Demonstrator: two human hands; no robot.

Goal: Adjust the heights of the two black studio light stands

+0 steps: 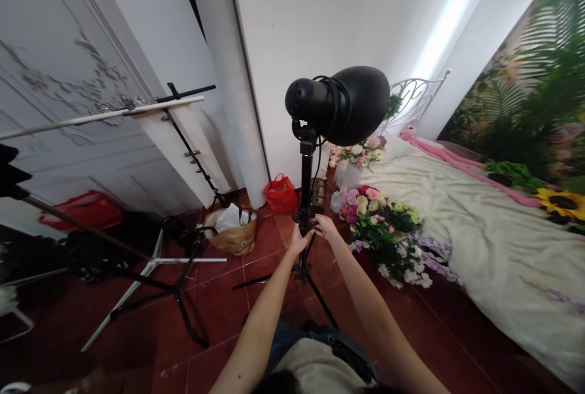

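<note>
A black light stand [306,184] rises in front of me on spread tripod legs. On its top sits a black studio lamp [361,105] with a wide round hood and a cable looped around its neck. My left hand [299,239] is closed around the pole just below its black collar. From the other side, my right hand [324,227] has its fingers bent against the collar, at what looks like a knob. The fingertips partly cover that spot.
To the right, artificial flowers [372,208] lie beside a bed with a cream blanket [484,260]. A wicker basket [233,239] and a red bag [280,194] stand beyond the stand. Tripod legs [176,290] spread over the red tiles at left, near a white horizontal pole [91,121].
</note>
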